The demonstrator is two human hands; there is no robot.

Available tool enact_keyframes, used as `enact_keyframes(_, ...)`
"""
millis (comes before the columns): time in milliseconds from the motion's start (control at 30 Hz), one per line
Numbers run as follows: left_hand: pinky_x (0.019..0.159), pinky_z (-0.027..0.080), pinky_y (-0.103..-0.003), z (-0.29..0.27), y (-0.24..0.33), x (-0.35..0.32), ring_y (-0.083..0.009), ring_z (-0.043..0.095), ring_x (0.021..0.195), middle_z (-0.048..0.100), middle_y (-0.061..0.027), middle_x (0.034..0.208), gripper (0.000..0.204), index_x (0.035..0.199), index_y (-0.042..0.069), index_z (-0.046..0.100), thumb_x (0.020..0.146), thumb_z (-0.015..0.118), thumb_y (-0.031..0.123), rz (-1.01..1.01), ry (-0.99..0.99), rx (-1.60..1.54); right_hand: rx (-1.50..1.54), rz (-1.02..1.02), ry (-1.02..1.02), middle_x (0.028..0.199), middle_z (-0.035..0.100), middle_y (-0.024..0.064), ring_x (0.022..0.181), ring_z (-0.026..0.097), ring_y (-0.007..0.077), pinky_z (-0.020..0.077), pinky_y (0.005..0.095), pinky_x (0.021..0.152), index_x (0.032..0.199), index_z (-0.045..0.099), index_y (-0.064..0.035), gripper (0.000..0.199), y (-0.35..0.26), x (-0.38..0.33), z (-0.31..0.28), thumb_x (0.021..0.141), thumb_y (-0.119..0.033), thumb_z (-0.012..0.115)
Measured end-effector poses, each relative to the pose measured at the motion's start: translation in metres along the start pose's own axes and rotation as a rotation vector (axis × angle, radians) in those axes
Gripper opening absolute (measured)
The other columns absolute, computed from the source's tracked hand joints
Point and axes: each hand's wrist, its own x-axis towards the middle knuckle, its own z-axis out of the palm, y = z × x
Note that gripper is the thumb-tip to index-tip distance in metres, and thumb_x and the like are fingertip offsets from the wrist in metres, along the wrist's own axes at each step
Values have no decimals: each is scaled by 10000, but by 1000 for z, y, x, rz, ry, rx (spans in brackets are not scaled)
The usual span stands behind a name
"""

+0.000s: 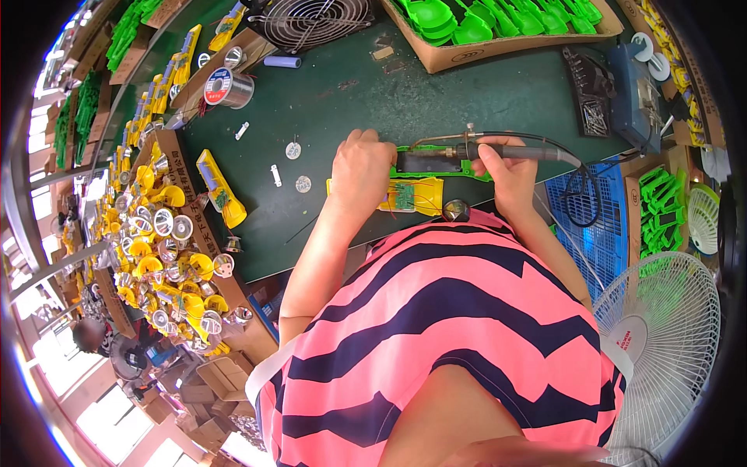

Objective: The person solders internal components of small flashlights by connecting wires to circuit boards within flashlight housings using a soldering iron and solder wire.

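Left edge of surface (pixel 311 101): carton (pixel 184 183) heaped with yellow and silver reflector parts; loose yellow piece (pixel 222 189) beside it, solder spool (pixel 230 88) toward far left corner. Near edge, middle: left hand (pixel 362 167) curled like a loose fist, knuckles up, at green housing's (pixel 468 168) left end; fingertips hidden from where I stand, can't make out any grip. Housing lies lengthwise along near edge, yellow housing (pixel 424 194) just nearer. Looks like soldering: best brace the shell, touch tip lightly, keep heat off plastic and fingers. Right hand (pixel 507 167), forearm slanting inward, fingers wrapped round soldering iron (pixel 548 153), thumb forward, shaft pointing left over housing. Right edge: screw tray (pixel 589 93).
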Motion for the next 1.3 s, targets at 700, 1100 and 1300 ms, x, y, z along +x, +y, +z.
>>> enact_keyframes(700, 651, 458, -359, -2, 0, 1, -267, 528, 764, 528, -112, 713, 77, 676, 66, 653, 656, 580, 50, 12, -41, 40, -130, 114, -119, 746, 597, 82, 612, 584, 112, 453, 202, 496, 875, 561, 55, 155, 6, 2, 3, 790, -61, 617)
enact_keyframes(1100, 647, 453, -359, -3, 2, 2, -265, 529, 748, 531, -98, 701, 77, 656, 77, 660, 638, 587, 62, 11, -42, 100, -548, -601, -75, 827, 624, 121, 706, 627, 168, 504, 263, 623, 990, 562, 33, 266, 3, -17, -33, 753, -40, 657)
enact_keyframes(1300, 673, 425, -353, -3, 5, 1, -246, 524, 742, 530, -82, 696, 72, 658, 91, 667, 632, 600, 78, 7, -37, 169, -750, -547, -109, 841, 653, 68, 864, 615, 244, 339, 462, 959, 1018, 530, -34, 342, -4, -16, -31, 714, -90, 678)
